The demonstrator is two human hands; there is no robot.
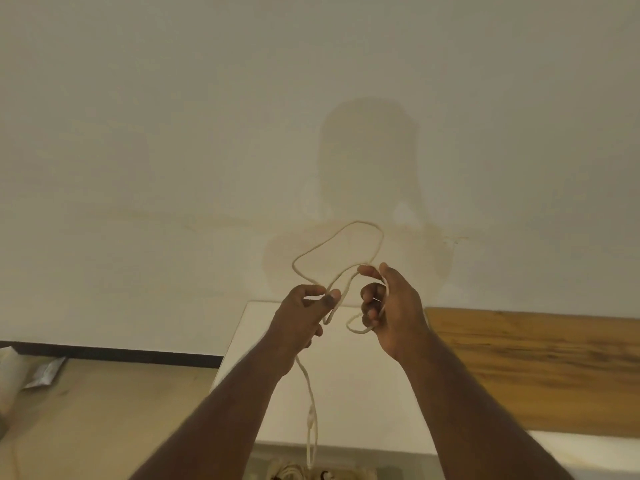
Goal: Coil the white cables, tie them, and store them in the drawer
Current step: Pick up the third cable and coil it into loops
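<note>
Evidently light and limp: white cable (311, 410) hangs in a slack doubled tail at lower centre, so grip belongs at each loop crossing, not mid-span. Left hand (304, 317) pinches it between thumb and forefinger; right hand (388, 306) curls round gathered turns. Beyond, one open loop sags against the wall (173, 133).

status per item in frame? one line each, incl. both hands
white cable: held up in the air, an open loop between the hands, a tail hanging below the left hand, not yet tied
left hand: pinches the cable between thumb and forefinger
right hand: fingers curled round a small loop of the cable
white cabinet: below the hands, top bare where visible
drawer: state can't be told
</note>
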